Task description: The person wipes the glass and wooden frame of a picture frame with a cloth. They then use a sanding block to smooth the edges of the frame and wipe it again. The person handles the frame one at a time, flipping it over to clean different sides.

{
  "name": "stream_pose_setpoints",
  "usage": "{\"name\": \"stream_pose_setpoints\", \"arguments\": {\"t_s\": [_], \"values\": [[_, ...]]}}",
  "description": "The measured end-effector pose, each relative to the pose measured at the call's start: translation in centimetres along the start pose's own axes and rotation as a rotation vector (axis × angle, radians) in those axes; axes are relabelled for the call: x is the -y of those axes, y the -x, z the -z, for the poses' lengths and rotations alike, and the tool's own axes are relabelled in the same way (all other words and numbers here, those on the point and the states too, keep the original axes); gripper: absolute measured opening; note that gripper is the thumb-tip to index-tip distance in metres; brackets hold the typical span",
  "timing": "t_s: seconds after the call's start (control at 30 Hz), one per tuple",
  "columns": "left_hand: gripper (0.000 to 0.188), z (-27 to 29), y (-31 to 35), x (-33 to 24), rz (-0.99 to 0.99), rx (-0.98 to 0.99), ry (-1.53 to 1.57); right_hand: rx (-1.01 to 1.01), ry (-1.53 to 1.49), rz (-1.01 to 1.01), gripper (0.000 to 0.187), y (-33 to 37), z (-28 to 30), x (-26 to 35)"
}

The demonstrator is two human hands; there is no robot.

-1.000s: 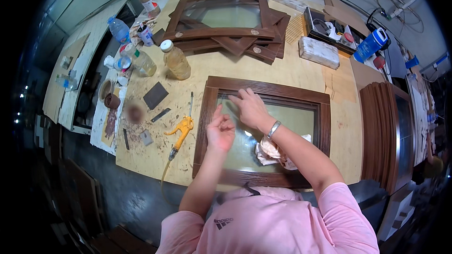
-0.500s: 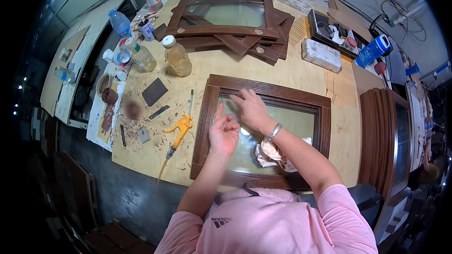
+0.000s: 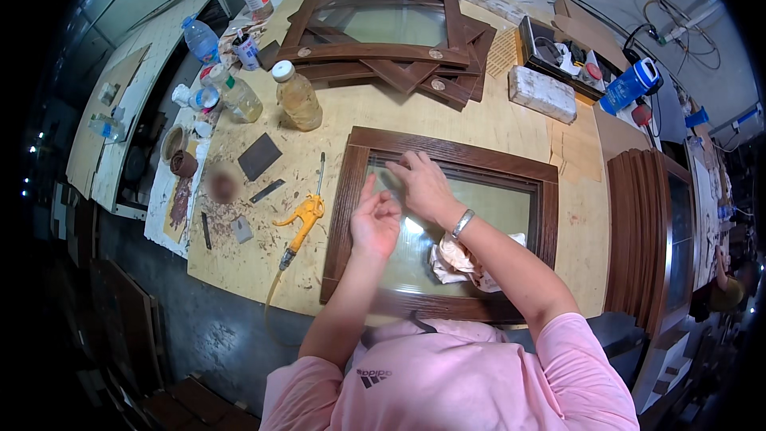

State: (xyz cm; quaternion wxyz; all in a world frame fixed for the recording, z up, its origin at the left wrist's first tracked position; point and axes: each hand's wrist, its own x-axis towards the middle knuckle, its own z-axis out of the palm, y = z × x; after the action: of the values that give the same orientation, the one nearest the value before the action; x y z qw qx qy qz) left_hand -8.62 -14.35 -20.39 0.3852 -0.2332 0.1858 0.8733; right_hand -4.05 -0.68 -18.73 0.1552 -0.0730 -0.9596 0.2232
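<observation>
A dark brown wooden frame with a glass pane [image 3: 503, 211] lies flat on the table before me. Over the pane's left part is my left hand [image 3: 375, 223], palm turned up, its index finger stretched out and the other fingers loosely curled. My right hand [image 3: 424, 190], with a metal bracelet on its wrist, reaches to the pane's upper left corner. Its fingers are bent but apart, tips at the glass near the frame's inner edge. I see nothing held in either hand. A crumpled pinkish-white cloth [image 3: 456, 259] rests on the glass, partly under my right forearm.
Left of the frame lie a yellow air blow gun [image 3: 303, 217] with its hose, a dark square sheet [image 3: 260, 157] and small scraps. Several bottles, including a white-capped one [image 3: 298, 100], stand beyond. Glazed frames [image 3: 383, 52] are stacked behind; more panels [image 3: 638, 231] stand at right.
The whole view has shifted very slightly. Both hands stay in nearly the same place over the pane, with only small finger movement.
</observation>
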Motion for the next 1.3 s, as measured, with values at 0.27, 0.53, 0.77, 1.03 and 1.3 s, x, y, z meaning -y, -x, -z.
{"name": "stream_pose_setpoints", "arguments": {"t_s": [0.27, 0.53, 0.77, 1.03, 1.3], "values": [[0.045, 0.1, -0.1, -0.2, -0.019, -0.003, -0.027, 0.063, 0.07, -0.014, 0.046, -1.4, 0.1, 0.5], [0.042, 0.0, -0.1, -0.4, -0.039, -0.006, -0.023, 0.109, 0.196, 0.0, 0.05, -2.8, -1.1, 0.0], [0.042, -0.1, 0.7, -0.4, -0.082, -0.041, -0.073, 0.094, 0.244, 0.068, 0.05, -2.7, -1.1, -0.3], [0.04, 0.7, 4.8, -1.6, -0.139, -0.08, -0.203, 0.073, 0.322, 0.156, 0.048, -1.8, -1.1, 0.3], [0.024, 5.5, 9.2, -4.7, -0.525, 0.001, -0.647, 0.083, 0.272, 0.202, 0.045, -0.2, -1.4, 1.1]]}}
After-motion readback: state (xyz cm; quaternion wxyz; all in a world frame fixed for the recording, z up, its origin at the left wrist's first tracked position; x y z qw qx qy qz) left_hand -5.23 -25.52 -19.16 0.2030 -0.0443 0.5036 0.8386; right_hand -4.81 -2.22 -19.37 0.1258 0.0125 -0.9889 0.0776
